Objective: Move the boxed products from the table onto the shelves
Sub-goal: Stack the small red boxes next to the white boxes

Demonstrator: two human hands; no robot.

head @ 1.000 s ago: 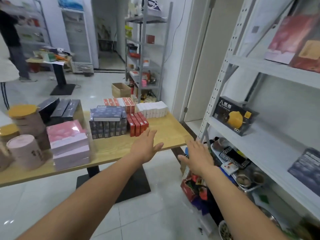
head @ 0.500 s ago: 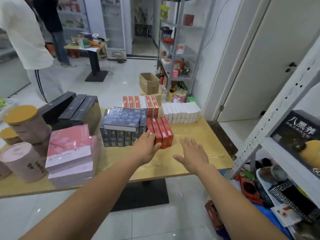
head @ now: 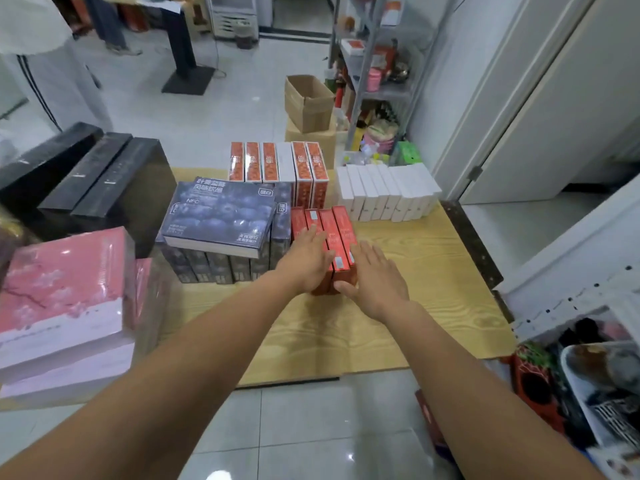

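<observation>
Four slim red boxes (head: 341, 230) stand side by side near the middle of the wooden tabletop (head: 433, 278), and both hands are on them. The left hand (head: 304, 261) lies flat across their tops, fingers straight. The right hand (head: 374, 278) presses flat against the right flank of the row, thumb at its near end. Neither hand curls round anything.

Just left of the red boxes is a block of dark blue boxes (head: 214, 268), with one larger blue box lying flat on top. Behind stand orange-patterned boxes (head: 304, 168) and, to the right, a row of white boxes (head: 388, 192). Pink boxes (head: 62, 289) are stacked at the near left, with black boxes (head: 97, 174) behind them.

On the floor beyond the tabletop an open cardboard carton (head: 308, 105) sits atop a closed one; its inside cannot be seen. At lower right a white tray (head: 568, 365) holds dark items too blurred to name, under a white shelf rail (head: 571, 289).
</observation>
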